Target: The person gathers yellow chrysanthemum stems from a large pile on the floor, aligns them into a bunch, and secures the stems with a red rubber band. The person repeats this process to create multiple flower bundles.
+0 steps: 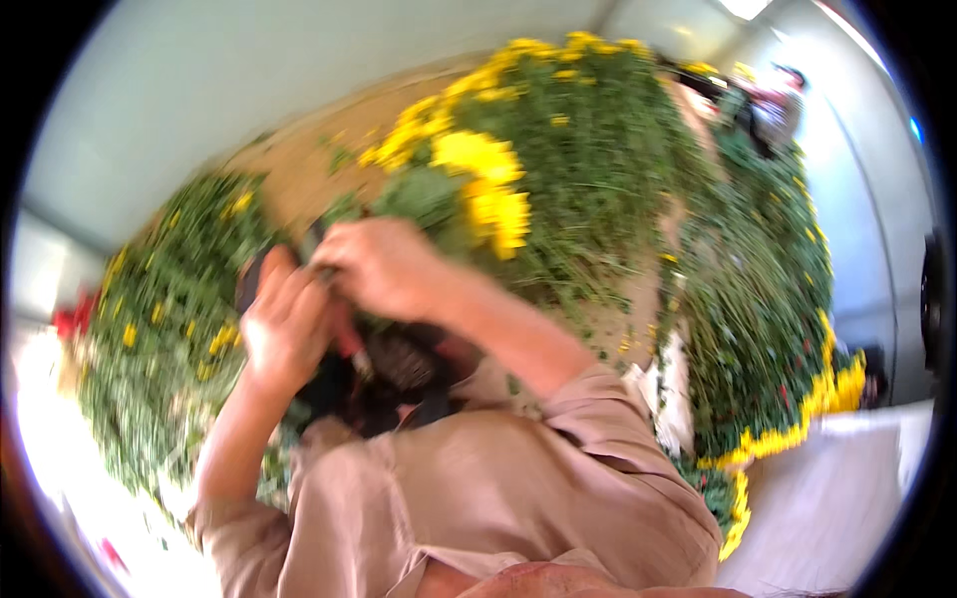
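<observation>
My left hand (284, 321) and my right hand (385, 265) meet above my lap, fingers curled and close together at a small dark piece that may be stems. Just beyond my right hand lies a bunch of yellow chrysanthemums (490, 187) with broad green leaves, its blooms pointing right. The lower ends of that bunch are hidden by my hands. Below my fingers is a blurred red strip or handle (345, 333); what it belongs to cannot be told. Motion blur hides what each hand grips.
Heaps of cut yellow flowers with long green stems lie ahead (583, 172), at the left (164, 314) and at the right (748, 299). A pale wall (262, 67) curves behind bare brown ground (321, 149). Another person (774, 108) is at the far right.
</observation>
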### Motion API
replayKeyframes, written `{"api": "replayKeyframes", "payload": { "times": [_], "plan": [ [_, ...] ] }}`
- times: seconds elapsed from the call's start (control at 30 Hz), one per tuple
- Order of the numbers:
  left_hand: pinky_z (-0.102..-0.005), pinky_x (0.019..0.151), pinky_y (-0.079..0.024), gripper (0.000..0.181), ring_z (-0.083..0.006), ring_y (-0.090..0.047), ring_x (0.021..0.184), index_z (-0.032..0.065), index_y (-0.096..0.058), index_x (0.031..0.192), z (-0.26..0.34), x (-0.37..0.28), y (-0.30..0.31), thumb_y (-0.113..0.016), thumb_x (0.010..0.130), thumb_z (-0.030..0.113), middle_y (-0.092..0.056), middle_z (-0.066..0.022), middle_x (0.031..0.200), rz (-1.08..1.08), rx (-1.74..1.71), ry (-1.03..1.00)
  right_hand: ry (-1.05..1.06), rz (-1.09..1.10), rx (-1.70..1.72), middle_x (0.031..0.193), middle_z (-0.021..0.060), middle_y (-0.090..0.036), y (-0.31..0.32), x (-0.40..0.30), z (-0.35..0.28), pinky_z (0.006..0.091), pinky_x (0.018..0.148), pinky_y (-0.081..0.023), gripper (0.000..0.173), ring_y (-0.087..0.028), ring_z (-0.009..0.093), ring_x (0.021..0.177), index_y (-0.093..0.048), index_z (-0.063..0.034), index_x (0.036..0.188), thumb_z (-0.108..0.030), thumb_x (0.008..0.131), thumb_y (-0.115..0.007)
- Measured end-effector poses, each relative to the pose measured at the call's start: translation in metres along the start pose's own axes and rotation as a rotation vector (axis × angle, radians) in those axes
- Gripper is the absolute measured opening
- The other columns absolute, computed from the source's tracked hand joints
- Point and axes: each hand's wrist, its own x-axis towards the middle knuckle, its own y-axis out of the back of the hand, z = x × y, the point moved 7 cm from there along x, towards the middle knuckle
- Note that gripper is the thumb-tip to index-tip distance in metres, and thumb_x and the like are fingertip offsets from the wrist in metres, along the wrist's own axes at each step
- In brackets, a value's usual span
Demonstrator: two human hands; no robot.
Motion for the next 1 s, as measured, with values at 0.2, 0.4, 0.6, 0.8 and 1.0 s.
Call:
{"api": "replayKeyframes", "payload": {
  "times": [0.2, 0.4, 0.6, 0.8, 1.0],
  "plan": [
    [-0.0384, 0.069, -0.051, 0.025, -0.0290, -0.060, 0.081, 0.0063, -0.059, 0.089, -0.006, -0.010, 0.002, -0.069, 0.066, 0.003, -0.058, -0.0087, 0.093, 0.172, 0.048, 0.019, -0.049, -0.264, 0.241, 0.093, 0.0117, -0.070, -0.014, 0.020, 0.006, 0.0429, 0.079, -0.054, 0.027, -0.068, 0.036, 0.091, -0.076, -0.0077, 0.104, -0.010, 0.077, -0.076],
    [-0.0424, 0.069, -0.052, 0.030, -0.0338, -0.061, 0.084, 0.0050, -0.061, 0.100, -0.010, -0.019, 0.004, -0.070, 0.072, -0.002, -0.058, -0.0107, 0.093, 0.233, -0.068, 0.110, -0.097, -0.339, 0.391, 0.091, 0.0121, -0.071, -0.025, 0.024, 0.011, 0.0392, 0.079, -0.054, 0.022, -0.069, 0.034, 0.088, -0.076, -0.0063, 0.101, -0.006, 0.079, -0.073],
    [-0.0417, 0.069, -0.054, 0.022, -0.0334, -0.062, 0.088, 0.0053, -0.064, 0.097, -0.020, -0.026, 0.007, -0.074, 0.077, 0.004, -0.058, -0.0103, 0.090, 0.167, 0.031, 0.242, -0.125, -0.260, 0.198, 0.088, 0.0112, -0.065, -0.021, 0.018, 0.003, 0.0342, 0.076, -0.051, 0.015, -0.065, 0.027, 0.082, -0.071, -0.0008, 0.095, 0.000, 0.080, -0.068],
    [-0.0392, 0.065, -0.053, 0.016, -0.0301, -0.059, 0.084, 0.0050, -0.060, 0.084, -0.005, -0.025, 0.002, -0.068, 0.070, 0.008, -0.054, -0.0096, 0.086, 0.002, 0.120, 0.129, -0.098, -0.096, -0.170, 0.089, 0.0133, -0.061, -0.023, 0.017, -0.008, 0.0454, 0.074, -0.052, 0.006, -0.064, 0.038, 0.084, -0.062, -0.0019, 0.087, -0.001, 0.081, -0.061],
    [-0.0417, 0.069, -0.052, 0.019, -0.0305, -0.060, 0.082, 0.0024, -0.062, 0.087, 0.006, -0.034, 0.010, -0.070, 0.071, 0.003, -0.056, -0.0091, 0.087, -0.169, 0.011, 0.082, -0.069, -0.044, -0.269, 0.090, 0.0137, -0.061, -0.032, 0.013, -0.006, 0.0492, 0.071, -0.054, 0.004, -0.066, 0.039, 0.083, -0.059, -0.0070, 0.089, -0.006, 0.086, -0.057]
  ]
}}
